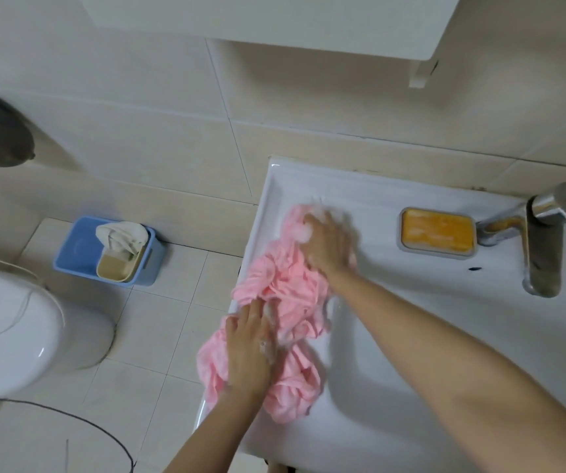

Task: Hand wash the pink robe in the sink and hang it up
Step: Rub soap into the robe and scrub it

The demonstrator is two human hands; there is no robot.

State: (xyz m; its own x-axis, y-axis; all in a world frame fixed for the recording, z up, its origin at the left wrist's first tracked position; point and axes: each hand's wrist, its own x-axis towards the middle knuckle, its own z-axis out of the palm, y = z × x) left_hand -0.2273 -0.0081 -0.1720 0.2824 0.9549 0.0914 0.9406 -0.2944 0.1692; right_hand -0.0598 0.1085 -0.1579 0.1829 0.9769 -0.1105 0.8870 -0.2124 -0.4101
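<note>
Lying bunched on the left edge of the smooth white sink (411,336), the soft pink robe (285,278) looks foamy. Left hand (249,346) presses it, fingers flat. Right hand (329,242) touches it; grip too blurry to tell.

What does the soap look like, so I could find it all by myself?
Find the white sink. On its back ledge, between the pink robe and the silver tap, sits a grey soap dish. The soap bar in it is a flat orange rectangle, the only orange thing there.
</note>
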